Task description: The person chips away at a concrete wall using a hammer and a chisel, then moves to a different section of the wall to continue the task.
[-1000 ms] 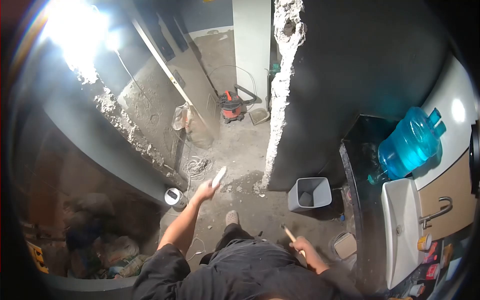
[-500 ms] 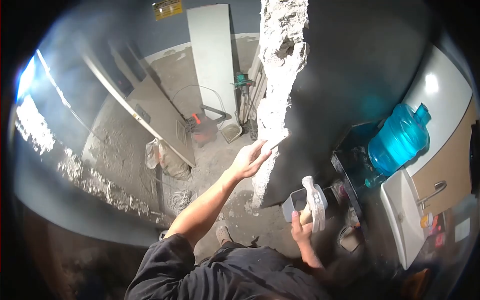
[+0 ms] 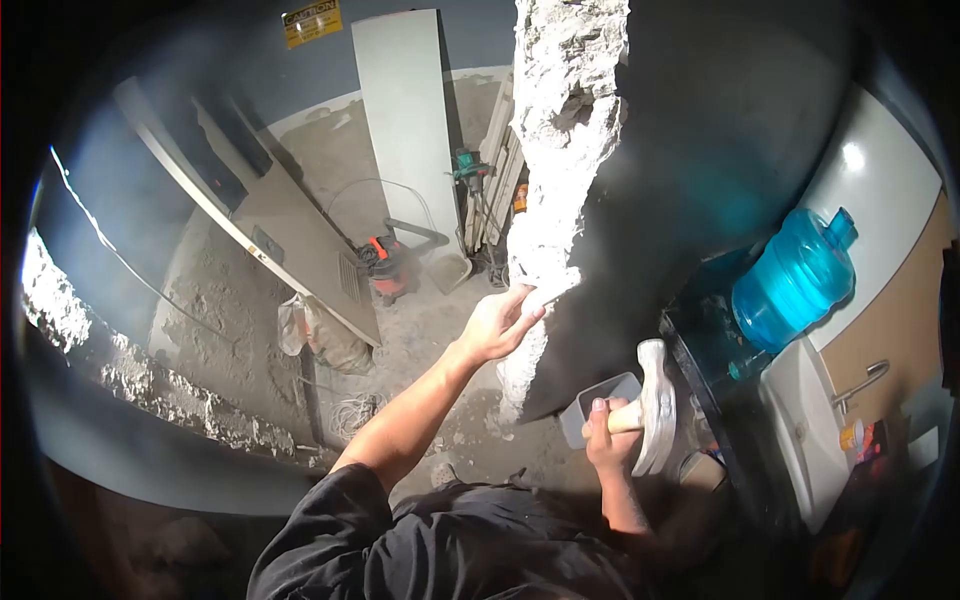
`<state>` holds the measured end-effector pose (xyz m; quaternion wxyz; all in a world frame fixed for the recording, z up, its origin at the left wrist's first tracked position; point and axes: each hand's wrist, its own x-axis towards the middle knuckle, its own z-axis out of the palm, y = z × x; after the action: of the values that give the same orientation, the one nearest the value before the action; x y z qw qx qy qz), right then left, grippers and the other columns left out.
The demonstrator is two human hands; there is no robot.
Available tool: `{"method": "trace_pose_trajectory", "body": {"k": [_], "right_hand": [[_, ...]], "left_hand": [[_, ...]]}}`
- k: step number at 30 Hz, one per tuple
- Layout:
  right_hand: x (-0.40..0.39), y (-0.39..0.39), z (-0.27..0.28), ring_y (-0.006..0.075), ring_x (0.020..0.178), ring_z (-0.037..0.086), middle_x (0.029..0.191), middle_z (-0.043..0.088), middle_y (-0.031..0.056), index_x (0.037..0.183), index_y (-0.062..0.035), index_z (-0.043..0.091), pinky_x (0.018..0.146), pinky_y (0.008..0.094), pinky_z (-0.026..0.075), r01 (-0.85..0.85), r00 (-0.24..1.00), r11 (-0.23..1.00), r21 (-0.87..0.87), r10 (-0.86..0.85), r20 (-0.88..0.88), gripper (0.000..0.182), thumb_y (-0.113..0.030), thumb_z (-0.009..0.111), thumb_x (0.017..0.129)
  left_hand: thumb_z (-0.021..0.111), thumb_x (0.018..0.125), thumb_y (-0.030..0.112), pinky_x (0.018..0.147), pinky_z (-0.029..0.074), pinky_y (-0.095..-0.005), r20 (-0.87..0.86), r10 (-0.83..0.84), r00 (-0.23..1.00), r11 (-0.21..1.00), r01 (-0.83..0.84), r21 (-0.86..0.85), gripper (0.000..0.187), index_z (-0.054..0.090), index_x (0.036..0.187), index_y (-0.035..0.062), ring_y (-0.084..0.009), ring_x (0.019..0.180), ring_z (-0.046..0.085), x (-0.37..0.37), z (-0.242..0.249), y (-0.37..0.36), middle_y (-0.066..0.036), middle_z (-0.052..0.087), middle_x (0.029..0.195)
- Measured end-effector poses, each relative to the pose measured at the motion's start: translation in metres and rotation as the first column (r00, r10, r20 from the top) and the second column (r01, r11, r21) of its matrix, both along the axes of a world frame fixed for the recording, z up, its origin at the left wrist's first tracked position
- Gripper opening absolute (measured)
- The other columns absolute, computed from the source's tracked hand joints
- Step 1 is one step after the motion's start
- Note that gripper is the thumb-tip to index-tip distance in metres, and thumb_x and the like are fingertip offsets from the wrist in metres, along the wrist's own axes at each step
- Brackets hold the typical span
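The hammer (image 3: 656, 410) is in the right hand (image 3: 608, 440), low in front of the person, its head turned up and its claw pointing down. The fingers are wrapped firmly round the wooden handle (image 3: 625, 417), just below the head. The left hand (image 3: 495, 325) is raised to the broken edge of a wall (image 3: 565, 150), thumb and fingers pinching a short pale bar (image 3: 552, 288). Its tip lies over the rough white edge, though glare makes it hard to tell whether the two touch.

Behind the hammer, a grey bin (image 3: 573, 425) stands on the floor near the foot of the wall. To the right are a sink (image 3: 785, 410) with a curved tap (image 3: 862, 385), and a blue water jug (image 3: 795, 280) lying on its side. Beyond the left hand are a sack (image 3: 340, 347), a red and black vacuum (image 3: 384, 275), a dustpan (image 3: 447, 272) and a tall leaning board (image 3: 400, 120). A yellow caution sign (image 3: 312, 22) shows at the top.
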<state>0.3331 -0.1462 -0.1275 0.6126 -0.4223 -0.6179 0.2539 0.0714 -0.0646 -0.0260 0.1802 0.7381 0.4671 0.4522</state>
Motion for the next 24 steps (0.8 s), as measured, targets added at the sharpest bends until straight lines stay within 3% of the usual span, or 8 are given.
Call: {"method": "trace_pose_trajectory", "body": {"k": [5, 6, 7, 9, 11, 16, 19, 24], "right_hand": [[-0.012, 0.003, 0.052, 0.0228, 0.065, 0.059, 0.069, 0.059, 0.0091, 0.080, -0.0019, 0.060, 0.061, 0.0318, 0.045, -0.013, 0.969, 0.961, 0.275, -0.056, 0.241, 0.010, -0.003, 0.063, 0.090], [-0.007, 0.028, 0.008, 0.0256, 0.068, 0.062, 0.074, 0.062, 0.0107, 0.086, -0.0029, 0.064, 0.063, 0.0345, 0.047, -0.008, 0.918, 0.795, 0.606, -0.235, 0.321, 0.003, -0.004, 0.067, 0.087], [-0.001, 0.038, -0.001, 0.0276, 0.068, 0.063, 0.075, 0.063, 0.0114, 0.087, -0.0029, 0.064, 0.061, 0.0366, 0.048, -0.084, 0.851, 0.929, 0.361, -0.122, 0.510, 0.007, -0.004, 0.071, 0.085], [-0.002, 0.087, -0.064, 0.0315, 0.064, 0.063, 0.076, 0.064, 0.0126, 0.086, -0.0026, 0.063, 0.057, 0.0389, 0.049, -0.320, 0.914, 0.903, -0.287, 0.374, 0.157, 0.011, -0.007, 0.073, 0.083], [-0.030, 0.055, 0.006, 0.0322, 0.062, 0.064, 0.076, 0.063, 0.0121, 0.090, -0.0005, 0.065, 0.054, 0.0400, 0.049, -0.029, 0.950, 0.963, 0.268, -0.057, 0.306, 0.014, -0.011, 0.073, 0.084], [-0.020, 0.030, 0.042, 0.0316, 0.060, 0.066, 0.071, 0.066, 0.0143, 0.092, 0.0006, 0.066, 0.059, 0.0379, 0.053, -0.156, 0.919, 0.889, 0.431, -0.029, 0.392, 0.009, 0.000, 0.062, 0.084], [-0.029, 0.028, 0.043, 0.0297, 0.057, 0.062, 0.066, 0.062, 0.0138, 0.076, -0.0035, 0.058, 0.059, 0.0349, 0.052, -0.225, 0.974, 0.863, 0.453, 0.188, 0.126, 0.011, -0.002, 0.064, 0.085], [-0.019, 0.029, 0.031, 0.0280, 0.055, 0.059, 0.064, 0.061, 0.0095, 0.083, -0.0033, 0.067, 0.053, 0.0374, 0.047, -0.068, 0.921, 0.958, 0.277, -0.046, 0.386, 0.005, -0.007, 0.068, 0.086]], "left_hand": [[0.069, 0.092, 0.024, 0.060, 0.049, -0.0427, -0.071, 0.143, 0.987, 0.989, -0.145, -0.020, 0.026, 0.060, 0.103, 0.0018, -0.0366, 0.063, 0.063, 0.014, 0.004, -0.003, -0.018, 0.061, 0.068], [0.072, 0.088, 0.020, 0.062, 0.052, -0.0453, -0.032, 0.174, 0.984, 0.970, -0.166, 0.176, 0.027, 0.060, 0.102, 0.0012, -0.0404, 0.069, 0.067, 0.020, -0.001, 0.000, -0.022, 0.064, 0.071], [0.072, 0.088, 0.020, 0.062, 0.052, -0.0453, -0.038, 0.179, 0.983, 0.971, -0.170, 0.170, 0.027, 0.060, 0.102, 0.0012, -0.0404, 0.069, 0.067, 0.022, -0.003, 0.001, -0.022, 0.064, 0.071], [0.072, 0.085, 0.019, 0.067, 0.055, -0.0462, -0.050, 0.279, 0.959, 0.960, -0.278, 0.037, 0.026, 0.061, 0.101, 0.0008, -0.0423, 0.076, 0.068, 0.028, -0.008, 0.003, -0.024, 0.067, 0.074], [0.072, 0.084, 0.017, 0.069, 0.055, -0.0459, -0.102, 0.355, 0.929, 0.931, -0.361, -0.048, 0.026, 0.062, 0.100, 0.0009, -0.0424, 0.077, 0.069, 0.031, -0.016, 0.003, -0.025, 0.068, 0.077], [0.068, 0.085, 0.016, 0.070, 0.055, -0.0449, -0.076, 0.338, 0.938, 0.941, -0.337, 0.024, 0.019, 0.062, 0.097, 0.0021, -0.0418, 0.077, 0.068, 0.019, -0.018, 0.007, -0.023, 0.068, 0.079], [0.067, 0.086, 0.015, 0.068, 0.054, -0.0438, -0.046, 0.306, 0.951, 0.950, -0.302, 0.081, 0.015, 0.062, 0.093, 0.0028, -0.0418, 0.076, 0.067, 0.019, -0.015, 0.008, -0.022, 0.067, 0.078], [0.067, 0.085, 0.016, 0.066, 0.052, -0.0434, -0.007, 0.268, 0.963, 0.961, -0.267, 0.074, 0.014, 0.061, 0.086, 0.0033, -0.0414, 0.073, 0.066, 0.016, -0.020, 0.021, -0.022, 0.065, 0.076]]}}
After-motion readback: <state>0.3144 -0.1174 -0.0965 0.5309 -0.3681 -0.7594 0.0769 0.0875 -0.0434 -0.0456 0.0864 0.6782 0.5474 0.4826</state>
